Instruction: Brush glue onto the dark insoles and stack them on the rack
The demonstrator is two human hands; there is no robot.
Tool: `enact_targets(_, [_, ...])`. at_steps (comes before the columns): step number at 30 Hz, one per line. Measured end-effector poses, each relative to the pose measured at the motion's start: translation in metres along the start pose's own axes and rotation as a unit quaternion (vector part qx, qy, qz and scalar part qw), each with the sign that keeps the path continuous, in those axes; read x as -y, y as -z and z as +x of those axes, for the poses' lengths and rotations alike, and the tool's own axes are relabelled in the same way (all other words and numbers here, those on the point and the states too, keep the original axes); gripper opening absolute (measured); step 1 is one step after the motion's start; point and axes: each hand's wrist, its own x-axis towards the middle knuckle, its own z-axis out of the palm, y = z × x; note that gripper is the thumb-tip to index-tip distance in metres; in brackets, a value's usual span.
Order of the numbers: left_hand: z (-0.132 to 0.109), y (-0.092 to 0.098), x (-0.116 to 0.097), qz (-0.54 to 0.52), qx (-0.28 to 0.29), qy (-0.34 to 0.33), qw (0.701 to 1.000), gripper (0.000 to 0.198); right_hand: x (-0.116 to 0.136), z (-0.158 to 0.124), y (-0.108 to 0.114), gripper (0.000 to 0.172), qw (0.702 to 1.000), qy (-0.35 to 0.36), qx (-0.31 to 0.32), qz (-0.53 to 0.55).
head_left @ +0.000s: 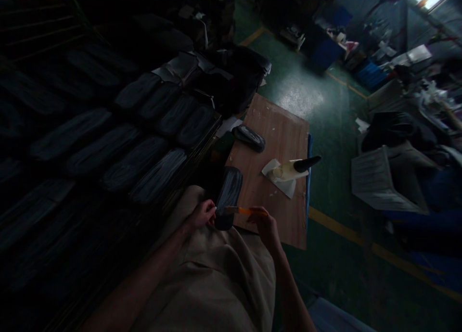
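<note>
My left hand (202,213) is closed at the left edge of a dark shoe sole (231,185), its fingers pinching the rim. Whitish streaks cover the sole's upper face; it lies at the near left edge of a wooden board (274,120). In my right hand (265,223) is a brush (247,210) with an orange handle, its bristles against the lower part of the sole. Farther up the board rests a second dark sole (251,137) with a pale smeared face. A pale bottle (288,170) with a black tapered end lies on white paper (290,189).
Rows of dark streaked soles (101,149) lie on racks at the left. Dark bundles and papers (180,67) sit behind them. To the right, a white crate (371,175) stands beyond the green floor (335,178) with yellow lines. Blue bins (327,50) are farther back.
</note>
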Motion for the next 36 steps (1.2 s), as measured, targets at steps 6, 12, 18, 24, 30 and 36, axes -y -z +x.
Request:
enact_targets(6, [0.004, -0.001, 0.006, 0.015, -0.006, -0.006, 1.0, 0.019, 0.014, 0.038, -0.01, 0.026, 0.992, 0.065, -0.105, -0.026])
enact_targets(12, [0.01, -0.002, 0.017, -0.005, -0.006, -0.003, 1.0, 0.025, 0.02, 0.077, -0.028, 0.028, 0.978, 0.133, -0.094, -0.129])
enact_targets(18, [0.013, -0.002, 0.023, -0.014, -0.004, -0.008, 1.0, 0.03, 0.012, 0.07, -0.028, 0.028, 0.981, 0.109, -0.026, -0.161])
enact_targets(24, [0.009, -0.004, 0.018, -0.025, -0.017, -0.006, 1.0, 0.026, 0.026, 0.067, -0.015, 0.025, 0.99, 0.088, -0.032, -0.107])
enact_targets(30, [0.009, -0.002, 0.018, -0.022, -0.013, 0.008, 1.0, 0.028, 0.021, 0.089, -0.026, 0.027, 0.958, 0.155, -0.035, -0.238])
enact_targets(36, [0.006, -0.003, 0.016, -0.023, -0.023, 0.006, 0.999, 0.023, 0.018, 0.061, -0.031, 0.025, 0.951, 0.112, -0.028, -0.288])
